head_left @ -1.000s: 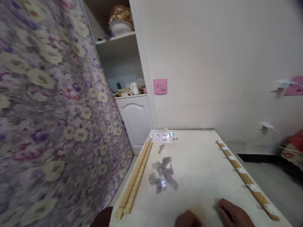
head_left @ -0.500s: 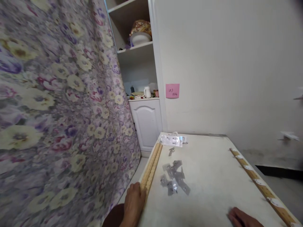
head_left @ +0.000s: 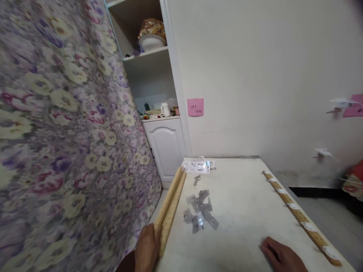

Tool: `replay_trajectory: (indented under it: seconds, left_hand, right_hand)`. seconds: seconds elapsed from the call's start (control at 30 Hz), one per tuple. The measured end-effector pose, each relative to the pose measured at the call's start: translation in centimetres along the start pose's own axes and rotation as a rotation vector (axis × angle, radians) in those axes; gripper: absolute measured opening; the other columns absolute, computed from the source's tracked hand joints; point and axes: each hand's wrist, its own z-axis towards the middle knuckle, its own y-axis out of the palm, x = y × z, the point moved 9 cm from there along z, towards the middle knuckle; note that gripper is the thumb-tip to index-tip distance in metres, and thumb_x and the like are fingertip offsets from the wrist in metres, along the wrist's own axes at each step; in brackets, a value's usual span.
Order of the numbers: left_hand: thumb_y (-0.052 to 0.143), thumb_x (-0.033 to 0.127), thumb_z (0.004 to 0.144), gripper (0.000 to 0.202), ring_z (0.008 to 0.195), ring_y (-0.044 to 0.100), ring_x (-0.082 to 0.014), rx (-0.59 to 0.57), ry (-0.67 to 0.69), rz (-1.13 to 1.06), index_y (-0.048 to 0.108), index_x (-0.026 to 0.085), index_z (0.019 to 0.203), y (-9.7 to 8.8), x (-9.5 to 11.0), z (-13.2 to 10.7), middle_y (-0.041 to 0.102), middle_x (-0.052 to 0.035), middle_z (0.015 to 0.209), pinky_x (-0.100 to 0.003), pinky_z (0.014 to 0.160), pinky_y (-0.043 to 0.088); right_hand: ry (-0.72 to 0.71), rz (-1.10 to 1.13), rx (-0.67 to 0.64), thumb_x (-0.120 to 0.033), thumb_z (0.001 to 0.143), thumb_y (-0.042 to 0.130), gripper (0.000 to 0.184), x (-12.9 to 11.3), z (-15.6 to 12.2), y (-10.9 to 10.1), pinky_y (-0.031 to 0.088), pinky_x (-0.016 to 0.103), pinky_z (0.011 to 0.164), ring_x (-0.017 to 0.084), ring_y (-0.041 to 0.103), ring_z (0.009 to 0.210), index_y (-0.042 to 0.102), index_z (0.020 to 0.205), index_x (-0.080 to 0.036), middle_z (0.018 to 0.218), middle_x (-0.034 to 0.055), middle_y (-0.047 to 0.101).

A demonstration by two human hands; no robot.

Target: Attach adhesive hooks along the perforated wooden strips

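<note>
Soft light (left edge perhaps blurred).

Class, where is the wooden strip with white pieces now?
In the head view, the wooden strip lies along the right edge of the table, right of the right hand.

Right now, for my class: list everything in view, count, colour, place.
Rectangular table: one, white, centre
Long wooden strips: two, yellow, table's left edge
Slim wooden strip: one, brown, right edge
Roundish flat pieces: about six, white, on brown strip
Small plastic packets: several, translucent grey, table
Flat plastic package: at least one, transparent, far left
Floral cloth curtain: one, purple-cream, left
Shelved cabinet: one, white, background
Round bowl: one, white, upper shelf
Handled jug: one, white, lower shelf
Square paper notes: two, pink, wall
Wall fittings: two, white, right
Left hand: one, bare, gripping yellow strip
Right hand: one, bare, table's near side
</note>
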Motion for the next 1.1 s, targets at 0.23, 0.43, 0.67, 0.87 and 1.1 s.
replay_trajectory:
  seconds: [0.23, 0.43, 0.67, 0.87, 1.1]
  left_hand:
    - [0.04, 0.046, 0.087, 0.034, 0.101, 0.059, -0.0216, -0.061, 0.339, -0.22, 0.056, 0.023, 0.105, -1.0, 3.6, -2.7, 0.064, -0.0063, 0.104, -0.036, 0.089, 0.049]
    - [0.048, 0.043, 0.085, 0.035, 0.107, 0.056, -0.0228, -0.191, 0.662, -0.113, 0.051, 0.031, 0.117, 1.2, 9.7, -6.3, 0.063, -0.0049, 0.115, -0.04, 0.094, 0.045]
    - [0.042, 0.042, 0.088, 0.029, 0.091, 0.053, -0.0203, -0.358, 0.754, -0.181, 0.054, 0.027, 0.111, 1.7, 13.6, -7.1, 0.061, -0.0042, 0.099, -0.036, 0.084, 0.041]
    - [0.041, 0.041, 0.089, 0.031, 0.092, 0.05, -0.0204, -0.41, 0.765, -0.225, 0.053, 0.027, 0.113, 2.6, 13.9, -6.5, 0.057, -0.0052, 0.1, -0.036, 0.081, 0.039]
    - [0.047, 0.038, 0.086, 0.037, 0.102, 0.051, -0.024, -0.389, 0.637, -0.289, 0.05, 0.029, 0.121, 4.2, 11.8, -6.0, 0.055, -0.0084, 0.111, -0.042, 0.087, 0.043]
  right_hand:
    - [-0.209, 0.038, 0.363, -0.038, 0.087, 0.047, 0.018, -2.9, -2.2, -5.3, 0.048, 0.027, 0.076, 0.018, 0.061, 0.086, 0.055, 0.098, -0.025, 0.093, 0.0031, 0.064]
    - [-0.422, -0.147, 0.533, -0.04, 0.076, 0.064, 0.048, -4.6, -3.7, -7.2, 0.042, 0.043, 0.093, 0.027, 0.053, 0.108, 0.05, 0.12, -0.027, 0.114, 0.0081, 0.059]
    - [-0.413, -0.19, 0.256, -0.045, 0.077, 0.061, 0.053, -5.1, -3.1, -4.4, 0.037, 0.045, 0.101, 0.026, 0.048, 0.118, 0.048, 0.126, -0.03, 0.127, 0.0059, 0.054]
    - [-0.327, -0.147, 0.163, -0.046, 0.076, 0.059, 0.047, -3.3, -2.3, -2.8, 0.04, 0.044, 0.096, 0.027, 0.05, 0.113, 0.054, 0.12, -0.028, 0.123, 0.0083, 0.055]
    - [-0.259, -0.169, 0.164, -0.031, 0.079, 0.055, 0.031, -1.9, -1.0, -2.9, 0.041, 0.042, 0.087, 0.024, 0.055, 0.099, 0.059, 0.11, -0.028, 0.107, 0.0058, 0.061]
